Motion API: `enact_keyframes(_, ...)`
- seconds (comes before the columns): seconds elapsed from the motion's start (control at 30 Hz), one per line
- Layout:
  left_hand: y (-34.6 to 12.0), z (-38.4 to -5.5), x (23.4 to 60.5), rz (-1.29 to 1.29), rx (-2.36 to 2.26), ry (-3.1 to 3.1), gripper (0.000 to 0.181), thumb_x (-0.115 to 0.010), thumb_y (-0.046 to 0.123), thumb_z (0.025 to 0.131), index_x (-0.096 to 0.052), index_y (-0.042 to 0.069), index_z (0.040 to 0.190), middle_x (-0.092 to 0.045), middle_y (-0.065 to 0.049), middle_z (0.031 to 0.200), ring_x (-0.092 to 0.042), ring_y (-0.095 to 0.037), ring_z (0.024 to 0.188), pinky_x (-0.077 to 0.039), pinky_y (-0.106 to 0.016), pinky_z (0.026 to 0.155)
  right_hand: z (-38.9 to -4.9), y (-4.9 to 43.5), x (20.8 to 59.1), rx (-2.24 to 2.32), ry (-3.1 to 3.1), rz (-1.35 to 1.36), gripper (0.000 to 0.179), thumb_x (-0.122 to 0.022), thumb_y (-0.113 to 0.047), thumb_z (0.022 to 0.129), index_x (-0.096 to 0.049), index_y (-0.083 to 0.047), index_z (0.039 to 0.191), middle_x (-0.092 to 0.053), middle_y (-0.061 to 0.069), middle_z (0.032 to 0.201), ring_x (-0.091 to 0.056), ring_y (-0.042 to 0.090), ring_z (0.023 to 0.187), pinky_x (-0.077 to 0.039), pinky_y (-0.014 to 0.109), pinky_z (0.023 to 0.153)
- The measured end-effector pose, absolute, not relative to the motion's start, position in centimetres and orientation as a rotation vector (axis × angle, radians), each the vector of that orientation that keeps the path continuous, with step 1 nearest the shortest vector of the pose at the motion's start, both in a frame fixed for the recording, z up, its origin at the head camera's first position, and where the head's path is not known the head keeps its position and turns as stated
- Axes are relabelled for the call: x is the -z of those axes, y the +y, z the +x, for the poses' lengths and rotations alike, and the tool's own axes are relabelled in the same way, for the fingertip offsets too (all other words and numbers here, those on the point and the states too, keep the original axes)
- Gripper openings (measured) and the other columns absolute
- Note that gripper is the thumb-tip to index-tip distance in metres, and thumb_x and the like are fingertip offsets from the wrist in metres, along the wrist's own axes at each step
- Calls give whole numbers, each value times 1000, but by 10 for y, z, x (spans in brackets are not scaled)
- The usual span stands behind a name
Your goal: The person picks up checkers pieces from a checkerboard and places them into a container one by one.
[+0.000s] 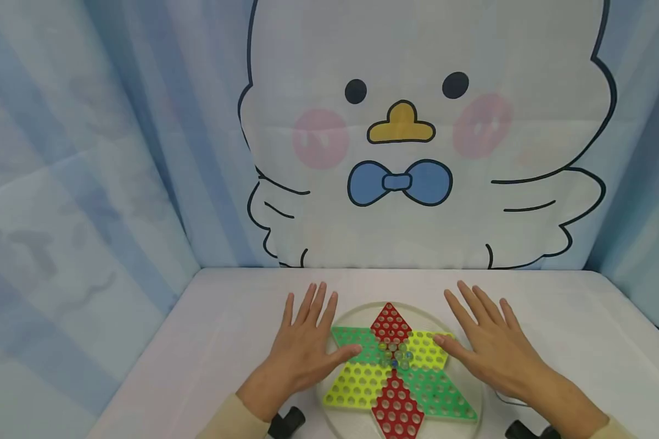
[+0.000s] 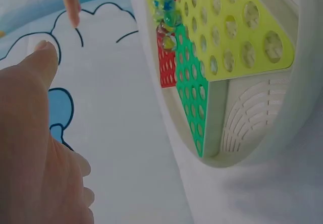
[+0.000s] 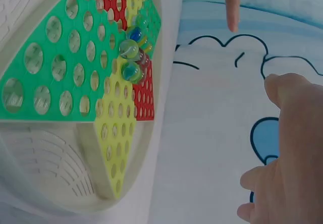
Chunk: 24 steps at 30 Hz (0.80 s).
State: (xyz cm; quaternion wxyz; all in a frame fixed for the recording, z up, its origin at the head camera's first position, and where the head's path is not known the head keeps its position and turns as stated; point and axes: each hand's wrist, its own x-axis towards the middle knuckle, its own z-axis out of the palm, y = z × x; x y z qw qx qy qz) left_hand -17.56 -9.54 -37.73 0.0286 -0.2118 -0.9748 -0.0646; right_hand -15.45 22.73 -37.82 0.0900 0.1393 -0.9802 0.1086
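A round, pale Chinese checkers board [image 1: 345,421] lies on the table, its star made of red, green and yellow sections full of round holes. Several glass marbles [image 1: 395,355] cluster at its centre, clear, greenish and blue. My left hand [image 1: 302,353] is spread above the board's left side, fingers straight, thumb pointing inward. Over the right side, my right hand [image 1: 496,350] is spread the same way, its thumb near a yellow section. Neither hand holds anything. In the right wrist view the marbles [image 3: 130,71] sit on the board where the sections meet.
A white cloth covers the table [image 1: 241,305]. Behind it hangs a curtain [image 1: 401,231] with a cartoon bird in a blue bow tie. Dark objects lie near the wrists, one at the left [image 1: 287,422] and one at the right [image 1: 520,430].
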Motion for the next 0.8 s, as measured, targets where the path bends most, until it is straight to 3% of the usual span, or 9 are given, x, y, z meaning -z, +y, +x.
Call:
enact_keyframes(0.37,-98,-171,389,-654,304,-3035,98,-34,79,91,-14,12,160,-1,-9,168,2,-29,156,-3,-60,123,-148,212,384,-499,-2890,430,82,-50,-59,97,-24,-11,159,-16,17,166,-14,42,151,-10,70,116)
enact_keyframes(0.63,-95,-167,404,-686,541,-3078,96,-44,72,92,-10,14,161,2,-7,169,2,-30,156,-4,-59,123,-144,193,398,-915,-2710,526,55,-53,-35,103,-40,-10,150,-43,14,152,-41,40,138,-37,67,104)
enact_keyframes(0.8,-89,-164,416,-742,648,-3073,96,-50,67,93,-12,10,160,-4,-12,168,-4,-33,156,-15,-60,122,-143,176,416,-983,-2511,603,29,-62,-8,97,-61,-5,125,-66,6,119,-65,24,106,-57,41,86)
